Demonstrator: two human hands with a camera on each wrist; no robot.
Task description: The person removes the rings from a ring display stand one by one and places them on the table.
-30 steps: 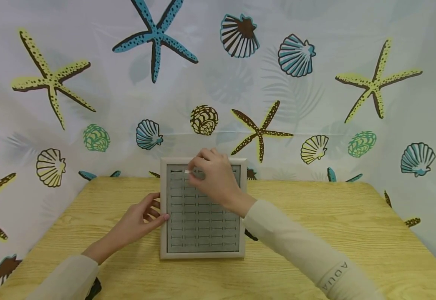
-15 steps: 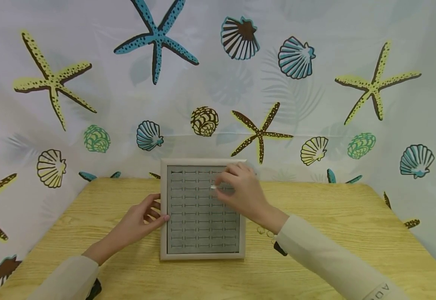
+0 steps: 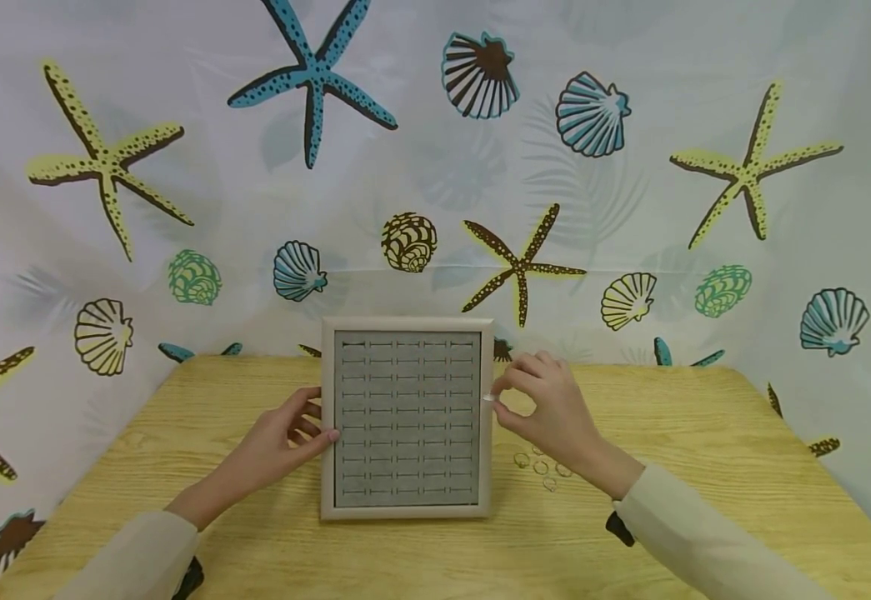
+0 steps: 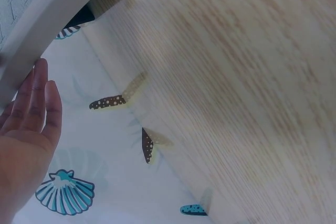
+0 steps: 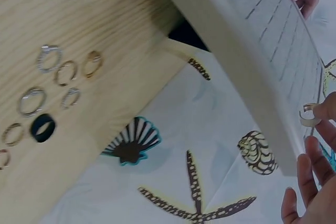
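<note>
A ring display board [image 3: 407, 383] with a pale frame and grey slotted padding leans upright mid-table in the head view. At its left edge my left hand [image 3: 273, 442] grips the frame, thumb on the front and fingers at the side and behind. Just beside the right edge, my right hand [image 3: 551, 408] pinches a small shiny ring [image 5: 308, 116] between thumb and forefinger. In the left wrist view, the left hand's fingers [image 4: 39, 98] reach along the frame side [image 4: 50, 22]. Several loose rings [image 3: 541, 467] lie on the table below the right hand.
The right wrist view shows silver rings [image 5: 32, 101], gold-toned rings [image 5: 93, 64] and one wide black ring [image 5: 42, 128] spread on the wooden table [image 3: 630, 400]. Behind the table hangs a white cloth [image 3: 375, 192] printed with starfish and shells. A dark support [image 5: 189, 36] shows behind the board.
My right hand, pinching the ring, has moved from the board's top left down and right to beside its right edge, uncovering the slots and the loose rings. The left hand stays put.
</note>
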